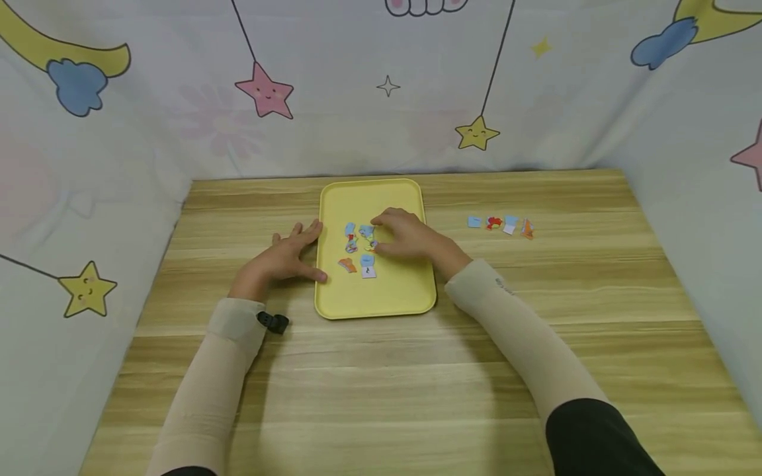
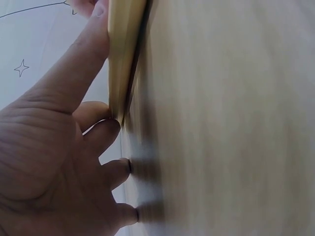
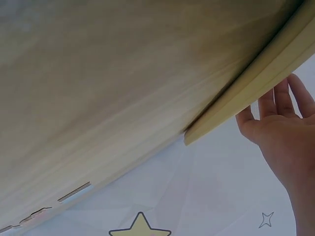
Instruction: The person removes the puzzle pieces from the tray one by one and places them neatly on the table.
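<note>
My left hand (image 1: 284,254) lies at the left side of a yellow tray (image 1: 381,297), fingers spread. Its thumb rests on the tray's rim and the other fingertips reach the edge and the table, as the left wrist view shows. Over the tray, my right hand (image 1: 411,237) has its thumb and index finger apart beside small picture puzzle pieces. The thumb tip meets or partly covers one piece (image 1: 370,245); a blue piece (image 1: 366,231) lies by the index finger. Left of these are joined-looking pieces (image 1: 351,246), with an orange piece (image 1: 348,265) and a blue-and-white pair (image 1: 368,271) below.
On the wooden table (image 1: 381,396), right of the tray, several more pieces lie in a row, among them a red one (image 1: 494,223) and an orange one (image 1: 528,229). A white patterned curtain (image 1: 357,132) hangs behind the table.
</note>
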`<state>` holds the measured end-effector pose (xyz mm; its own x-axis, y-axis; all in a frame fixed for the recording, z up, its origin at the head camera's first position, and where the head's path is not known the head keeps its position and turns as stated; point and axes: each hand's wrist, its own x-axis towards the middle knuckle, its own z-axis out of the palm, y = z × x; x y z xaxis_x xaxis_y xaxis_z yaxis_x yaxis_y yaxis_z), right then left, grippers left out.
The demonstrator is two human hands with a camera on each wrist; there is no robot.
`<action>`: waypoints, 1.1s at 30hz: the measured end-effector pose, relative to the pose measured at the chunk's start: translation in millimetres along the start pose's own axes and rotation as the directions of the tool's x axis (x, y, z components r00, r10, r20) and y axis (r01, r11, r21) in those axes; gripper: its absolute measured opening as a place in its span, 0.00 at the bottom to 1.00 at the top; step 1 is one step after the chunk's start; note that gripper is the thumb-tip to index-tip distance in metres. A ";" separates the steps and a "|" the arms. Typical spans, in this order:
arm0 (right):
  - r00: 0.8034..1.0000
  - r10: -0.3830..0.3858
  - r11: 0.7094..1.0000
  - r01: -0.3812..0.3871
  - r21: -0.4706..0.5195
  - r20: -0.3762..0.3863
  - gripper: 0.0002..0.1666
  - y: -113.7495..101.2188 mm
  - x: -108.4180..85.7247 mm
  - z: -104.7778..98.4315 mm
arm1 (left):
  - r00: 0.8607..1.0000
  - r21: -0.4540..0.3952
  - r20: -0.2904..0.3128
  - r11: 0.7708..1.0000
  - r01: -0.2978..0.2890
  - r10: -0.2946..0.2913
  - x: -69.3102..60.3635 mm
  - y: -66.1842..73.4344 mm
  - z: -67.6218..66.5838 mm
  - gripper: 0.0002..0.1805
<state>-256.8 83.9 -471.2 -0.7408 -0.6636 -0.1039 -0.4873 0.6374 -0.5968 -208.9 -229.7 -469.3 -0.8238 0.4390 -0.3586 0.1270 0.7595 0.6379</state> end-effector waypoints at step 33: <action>0.999 0.022 0.989 -0.015 -0.150 0.040 0.38 -3.4 12.7 4.9 | 1.000 -0.001 0.008 1.000 -0.014 0.014 -2.0 -0.4 -0.7 0.70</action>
<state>-262.3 71.3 -474.3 -0.7322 -0.6647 -0.1484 -0.5397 0.6992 -0.4690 -207.7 -231.3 -468.4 -0.8172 0.4539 -0.3551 0.1385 0.7528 0.6435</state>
